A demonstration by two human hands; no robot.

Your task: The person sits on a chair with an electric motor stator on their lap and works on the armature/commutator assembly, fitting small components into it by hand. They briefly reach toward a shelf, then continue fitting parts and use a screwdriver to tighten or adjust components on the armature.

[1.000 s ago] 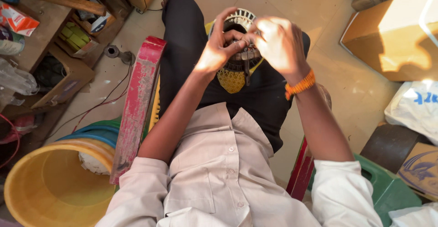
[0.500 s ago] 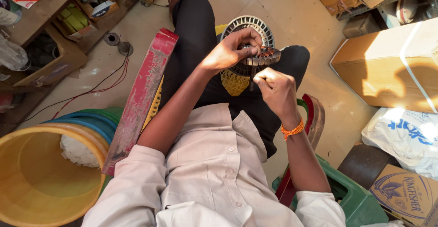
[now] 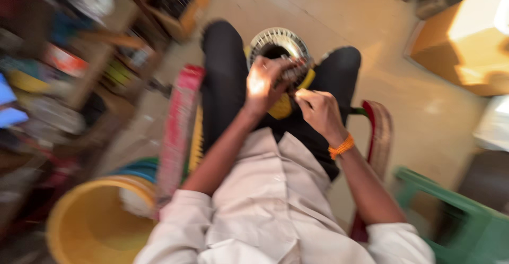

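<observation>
— What are my hands on?

— Upper middle of frame: my left hand (image 3: 263, 83) is clenched on the lower rim of the round slotted metal ring (image 3: 279, 44), which rests on my lap, probably to steady it.

— And the other?

— My right hand (image 3: 317, 111) sits just below, fingers pinched together; motion blur hides whatever they grip. A yellow bucket (image 3: 87, 222) stands lower left.

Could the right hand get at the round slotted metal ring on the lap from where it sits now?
Probably yes. The right hand sits just below the metal ring, with nothing between them. The left hand covers only the ring's lower edge, though motion blur hides the fingers' exact contact.
</observation>
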